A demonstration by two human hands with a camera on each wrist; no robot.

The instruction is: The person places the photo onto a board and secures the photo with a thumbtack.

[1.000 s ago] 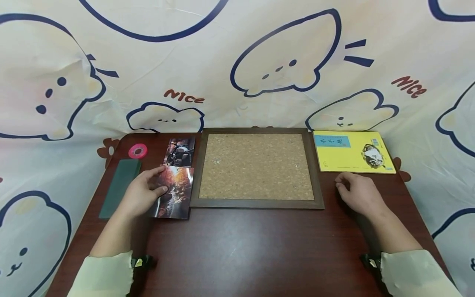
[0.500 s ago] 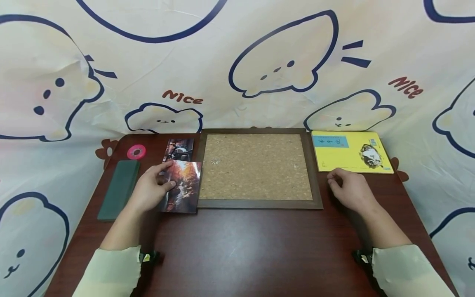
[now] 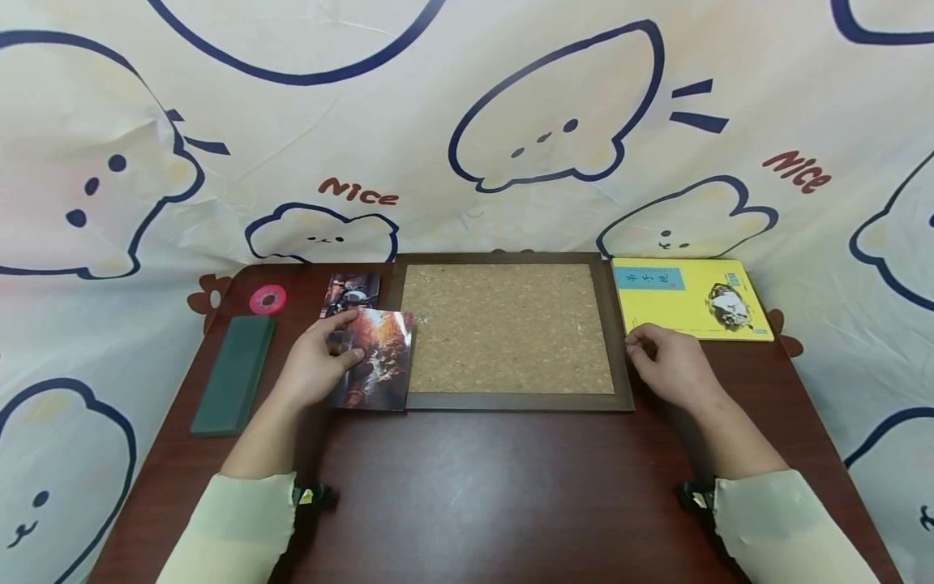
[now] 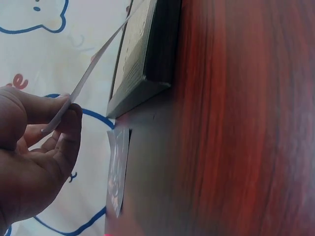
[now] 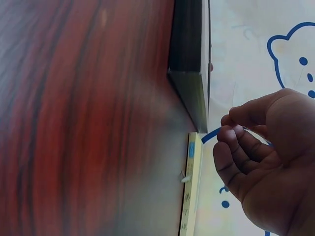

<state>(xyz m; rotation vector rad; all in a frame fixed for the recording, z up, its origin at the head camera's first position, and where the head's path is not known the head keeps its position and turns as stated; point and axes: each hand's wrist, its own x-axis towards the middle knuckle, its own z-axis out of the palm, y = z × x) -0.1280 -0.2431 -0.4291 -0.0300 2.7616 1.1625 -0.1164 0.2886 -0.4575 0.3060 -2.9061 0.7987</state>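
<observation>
My left hand [image 3: 314,367] pinches the left edge of a glossy autumn-scene photo print [image 3: 383,361] between thumb and fingers. In the left wrist view the print [image 4: 96,61] appears nearly edge-on, lifted off the table. Its right part overlaps the left side of a brown-framed cork board [image 3: 511,328] in the head view. Behind it a second, darker photo [image 3: 353,294] lies on the table, partly covered from view. Near the board's right side hovers my right hand [image 3: 674,369], fingers loosely curled and holding nothing, just in front of a yellow book [image 3: 686,312].
A dark green flat box [image 3: 233,373] lies at the table's left, with a pink ring-shaped roll [image 3: 267,299] behind it. A patterned cloth [image 3: 423,122] hangs along the back edge of the dark red wooden table [image 3: 481,495].
My left hand has moved right, carrying the autumn photo from beside the cork board to over its left frame. The right hand has drifted left toward the board.
</observation>
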